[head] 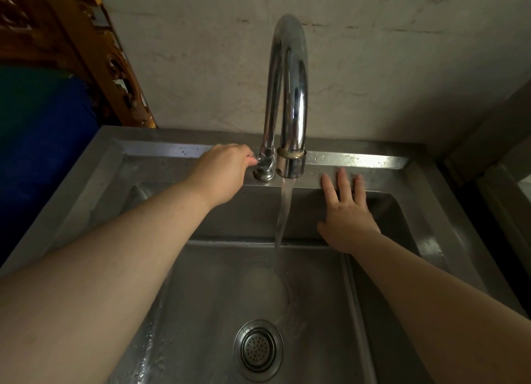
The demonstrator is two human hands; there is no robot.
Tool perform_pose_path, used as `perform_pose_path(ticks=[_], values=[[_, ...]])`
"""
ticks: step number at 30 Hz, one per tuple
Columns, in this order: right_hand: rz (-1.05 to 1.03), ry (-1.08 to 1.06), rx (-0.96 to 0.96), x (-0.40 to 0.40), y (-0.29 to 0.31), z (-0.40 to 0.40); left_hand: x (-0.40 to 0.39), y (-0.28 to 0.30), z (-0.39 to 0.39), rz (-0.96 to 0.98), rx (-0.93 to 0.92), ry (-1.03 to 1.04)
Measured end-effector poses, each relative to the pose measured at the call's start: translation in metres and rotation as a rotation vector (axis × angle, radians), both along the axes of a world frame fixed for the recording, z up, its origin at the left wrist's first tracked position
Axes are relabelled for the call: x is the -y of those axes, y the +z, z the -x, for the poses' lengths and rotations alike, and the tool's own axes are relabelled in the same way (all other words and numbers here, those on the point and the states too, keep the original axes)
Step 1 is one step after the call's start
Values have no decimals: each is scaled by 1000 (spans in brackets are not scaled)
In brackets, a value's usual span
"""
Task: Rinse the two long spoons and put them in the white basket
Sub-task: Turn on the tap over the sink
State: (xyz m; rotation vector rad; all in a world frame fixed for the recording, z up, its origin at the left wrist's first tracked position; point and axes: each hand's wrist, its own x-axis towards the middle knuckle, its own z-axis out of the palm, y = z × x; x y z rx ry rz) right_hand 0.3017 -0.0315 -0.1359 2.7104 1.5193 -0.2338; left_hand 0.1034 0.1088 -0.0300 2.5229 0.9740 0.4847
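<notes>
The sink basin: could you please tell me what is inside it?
Inside the sink: running water and a drain strainer. No spoons show; the forearms cover its near corners.

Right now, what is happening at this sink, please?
A person stands at a steel sink. The left hand grips the tap handle at the base of the faucet, and water runs down into the basin toward the drain strainer. The right hand is open, fingers spread, beside the stream and holding nothing. No spoons and no white basket are in view, so rinsing has not begun.
</notes>
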Motion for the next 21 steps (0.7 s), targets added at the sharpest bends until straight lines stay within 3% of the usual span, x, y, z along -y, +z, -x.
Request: perform_pose_path(ticks=[14, 17, 21], values=[[14, -9, -3, 0, 0, -2, 4, -11, 1, 177, -49, 74], [29, -20, -22, 0, 0, -4, 21, -8, 17, 64, 81, 155], [67, -5, -52, -4, 9, -7, 38, 8, 56, -146, 76, 141]])
